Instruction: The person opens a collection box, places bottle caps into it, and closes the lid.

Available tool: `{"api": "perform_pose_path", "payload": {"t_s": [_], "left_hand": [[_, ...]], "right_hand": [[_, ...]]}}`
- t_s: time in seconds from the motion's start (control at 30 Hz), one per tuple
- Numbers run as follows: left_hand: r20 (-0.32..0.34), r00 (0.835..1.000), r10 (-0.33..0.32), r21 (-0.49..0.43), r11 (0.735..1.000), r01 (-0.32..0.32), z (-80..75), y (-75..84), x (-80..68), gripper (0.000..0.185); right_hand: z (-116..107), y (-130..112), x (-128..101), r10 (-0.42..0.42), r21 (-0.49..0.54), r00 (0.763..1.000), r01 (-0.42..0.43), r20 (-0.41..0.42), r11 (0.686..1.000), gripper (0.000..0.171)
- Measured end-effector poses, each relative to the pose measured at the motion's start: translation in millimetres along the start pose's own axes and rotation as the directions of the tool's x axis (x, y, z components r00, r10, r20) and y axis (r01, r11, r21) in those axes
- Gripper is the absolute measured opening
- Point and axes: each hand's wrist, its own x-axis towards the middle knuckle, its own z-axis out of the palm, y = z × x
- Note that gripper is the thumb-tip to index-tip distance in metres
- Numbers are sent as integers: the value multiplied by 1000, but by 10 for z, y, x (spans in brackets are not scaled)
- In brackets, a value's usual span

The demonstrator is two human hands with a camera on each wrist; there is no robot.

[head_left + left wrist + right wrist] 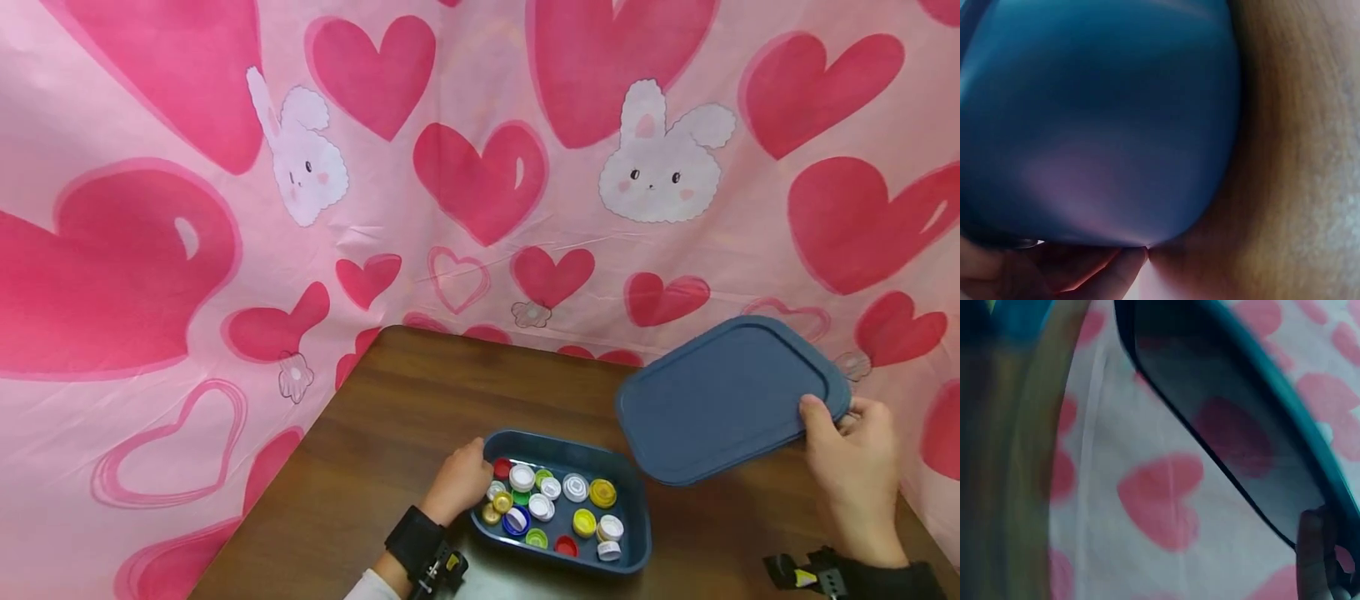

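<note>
A dark blue rectangular box (558, 557) sits on the wooden table, with several bottle caps (542, 507) in white, yellow, gold, red, green and blue inside. My left hand (462, 479) grips the box's left end. In the left wrist view, the box wall (1104, 125) fills much of the picture, and fingers (1107, 275) touch its lower edge. Raised to the right of the box is a flat blue lid (727, 400), tilted. My right hand (858, 467) holds it by its right edge, thumb on the near face; the other fingers are partly hidden behind.
The brown wooden table (420, 375) has its far and left edges against a pink cloth (480, 283) with hearts and rabbits. Black straps with small devices are on the left wrist (420, 542) and the right wrist (877, 575).
</note>
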Motion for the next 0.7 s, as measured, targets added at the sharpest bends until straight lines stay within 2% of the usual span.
{"api": "perform_pose_path", "payload": {"t_s": [0.03, 0.07, 0.1, 0.17, 0.23, 0.27, 0.37, 0.43, 0.5, 0.53, 0.6, 0.63, 0.7], "left_hand": [[4, 1000, 6, -4, 1000, -6, -5, -6, 2, 44], [8, 1000, 18, -7, 1000, -18, -12, -10, 4, 43], [12, 999, 33, -4, 999, -33, -16, -17, 10, 42], [21, 998, 58, -5, 998, -58, -30, -28, 20, 41], [2, 995, 95, 11, 995, -95, -53, -28, 23, 42], [-26, 992, 122, 18, 992, -122, -68, -15, 22, 41], [-138, 967, 212, 18, 977, -212, -134, 83, -7, 40], [-206, 937, 282, -19, 956, -292, -186, 192, -47, 40], [-224, 919, 323, -108, 929, -353, -242, 313, -105, 47], [-216, 918, 332, -156, 917, -368, -265, 367, -133, 50], [-183, 926, 330, -255, 894, -369, -305, 456, -177, 56], [-158, 936, 316, -302, 886, -351, -325, 488, -192, 58], [-123, 946, 299, -337, 884, -323, -355, 525, -201, 61]], "right_hand": [[34, 7, -46, 47, 127, 999, -48, 13, 991, 27], [57, 31, -107, 112, 250, 993, -118, 39, 961, 22], [85, 59, -167, 167, 357, 984, -179, 64, 917, 18], [143, 131, -296, 258, 505, 958, -285, 124, 815, 12], [207, 202, -440, 304, 590, 934, -354, 187, 725, 20], [235, 228, -515, 320, 612, 923, -383, 216, 692, 24], [345, 258, -732, 334, 642, 903, -428, 271, 637, 26], [431, 236, -870, 355, 620, 892, -451, 282, 642, 24], [514, 209, -1003, 350, 587, 889, -457, 295, 668, 24], [553, 198, -1065, 340, 568, 890, -456, 304, 685, 24], [616, 181, -1176, 302, 532, 890, -448, 342, 718, 24], [635, 179, -1222, 274, 513, 889, -440, 368, 738, 26], [648, 172, -1280, 248, 431, 873, -432, 420, 792, 34]]}}
